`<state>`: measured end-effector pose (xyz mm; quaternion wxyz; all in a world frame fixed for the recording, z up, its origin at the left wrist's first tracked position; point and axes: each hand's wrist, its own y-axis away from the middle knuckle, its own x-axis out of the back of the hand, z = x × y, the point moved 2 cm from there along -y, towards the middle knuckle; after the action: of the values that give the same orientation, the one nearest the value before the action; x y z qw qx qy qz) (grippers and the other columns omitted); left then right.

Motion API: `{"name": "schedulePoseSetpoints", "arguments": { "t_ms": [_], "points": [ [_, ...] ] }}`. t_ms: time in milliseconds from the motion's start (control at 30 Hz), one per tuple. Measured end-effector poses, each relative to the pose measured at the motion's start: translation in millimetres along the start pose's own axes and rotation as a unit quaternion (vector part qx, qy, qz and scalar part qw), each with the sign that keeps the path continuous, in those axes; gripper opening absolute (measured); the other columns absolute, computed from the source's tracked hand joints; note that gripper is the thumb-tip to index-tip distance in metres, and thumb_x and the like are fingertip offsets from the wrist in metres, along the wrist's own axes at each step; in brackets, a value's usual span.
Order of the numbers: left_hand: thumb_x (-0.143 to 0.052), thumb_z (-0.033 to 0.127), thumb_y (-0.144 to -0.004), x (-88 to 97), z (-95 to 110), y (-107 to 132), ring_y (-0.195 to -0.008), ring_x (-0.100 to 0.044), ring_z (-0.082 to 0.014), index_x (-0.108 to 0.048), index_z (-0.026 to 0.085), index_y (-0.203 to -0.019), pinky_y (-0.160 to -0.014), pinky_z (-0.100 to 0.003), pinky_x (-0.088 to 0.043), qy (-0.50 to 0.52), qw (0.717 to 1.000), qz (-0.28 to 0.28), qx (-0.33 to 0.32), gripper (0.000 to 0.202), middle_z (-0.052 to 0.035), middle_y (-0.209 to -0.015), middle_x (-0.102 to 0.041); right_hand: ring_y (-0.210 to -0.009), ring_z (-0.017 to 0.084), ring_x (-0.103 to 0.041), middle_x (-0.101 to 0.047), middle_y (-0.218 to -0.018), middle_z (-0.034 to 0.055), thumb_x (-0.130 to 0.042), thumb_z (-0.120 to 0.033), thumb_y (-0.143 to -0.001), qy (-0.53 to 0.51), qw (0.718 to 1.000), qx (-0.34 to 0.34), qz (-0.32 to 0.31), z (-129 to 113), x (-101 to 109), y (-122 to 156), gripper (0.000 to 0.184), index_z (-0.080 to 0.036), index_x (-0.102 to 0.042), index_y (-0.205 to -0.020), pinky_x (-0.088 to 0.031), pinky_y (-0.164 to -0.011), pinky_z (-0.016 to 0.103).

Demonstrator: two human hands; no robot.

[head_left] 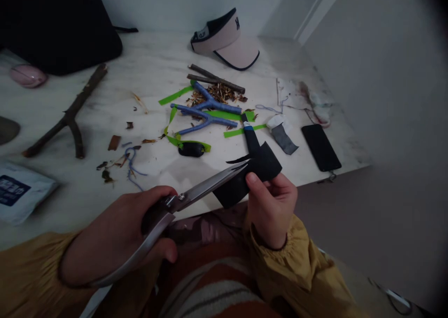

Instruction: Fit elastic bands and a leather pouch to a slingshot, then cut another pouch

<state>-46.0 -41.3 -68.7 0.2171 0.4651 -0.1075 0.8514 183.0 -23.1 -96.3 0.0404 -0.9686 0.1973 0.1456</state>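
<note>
Cutting step: the left hand is clenched on the grey steel scissors. The blades enter the black flexible sheet piece, which the right hand pinches above the front edge of the white table. Judged requirement: keep the sheet taut.

left hand: curled closed | right hand: fingers pinching (thumb on top)

Scissors in front of table, on it cap behind forked sticks, branch left, phone right.
</note>
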Motion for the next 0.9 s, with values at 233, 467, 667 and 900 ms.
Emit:
{"name": "schedulePoseSetpoints", "arguments": {
  "t_ms": [233,467,667,900],
  "points": [
    [-0.071,0.061,-0.062,-1.9,-0.4,-1.2,-0.043,-0.056,-0.0108,-0.053,0.022,-0.105,-0.042,-0.019,-0.044,0.006,1.000,0.013,-0.004,0.061,0.0090,-0.059,-0.063,-0.054,0.007,-0.054,-0.070,-0.065,-0.0039,-0.080,-0.020,-0.066,-0.005,1.000,-0.014,-0.025,-0.9,-1.9,1.4,0.015,-0.024,-0.076,-0.079,-0.047,-0.049,0.018],
    [-0.071,0.057,-0.065,-7.2,-1.4,-2.1,-0.047,-0.056,-0.0108,-0.054,0.022,-0.106,-0.047,-0.019,-0.043,0.028,0.999,0.016,0.011,0.056,0.0078,-0.064,-0.064,-0.048,0.006,-0.050,-0.065,-0.056,-0.0046,-0.081,-0.022,-0.064,0.032,0.999,-0.027,-0.030,-4.0,-2.5,3.7,0.013,-0.023,-0.076,-0.076,-0.043,-0.043,0.018],
    [-0.070,0.048,-0.069,-8.0,-2.3,-0.7,-0.047,-0.058,-0.0106,-0.055,0.023,-0.105,-0.048,-0.019,-0.042,0.051,0.998,-0.015,0.045,0.046,0.0100,-0.060,-0.066,-0.050,0.007,-0.050,-0.065,-0.057,-0.0036,-0.080,-0.023,-0.065,0.031,0.998,-0.028,-0.045,-3.8,-1.5,2.7,0.009,-0.022,-0.075,-0.072,-0.042,-0.043,0.019],
    [-0.069,0.058,-0.069,-4.8,-2.9,1.4,-0.046,-0.058,-0.0113,-0.054,0.021,-0.105,-0.046,-0.020,-0.041,0.019,1.000,-0.012,0.008,0.053,0.0084,-0.061,-0.065,-0.054,0.007,-0.057,-0.071,-0.067,-0.0042,-0.078,-0.021,-0.069,-0.044,0.995,-0.053,-0.074,0.3,-0.5,1.1,0.013,-0.025,-0.076,-0.081,-0.050,-0.053,0.018]
  ]
}}
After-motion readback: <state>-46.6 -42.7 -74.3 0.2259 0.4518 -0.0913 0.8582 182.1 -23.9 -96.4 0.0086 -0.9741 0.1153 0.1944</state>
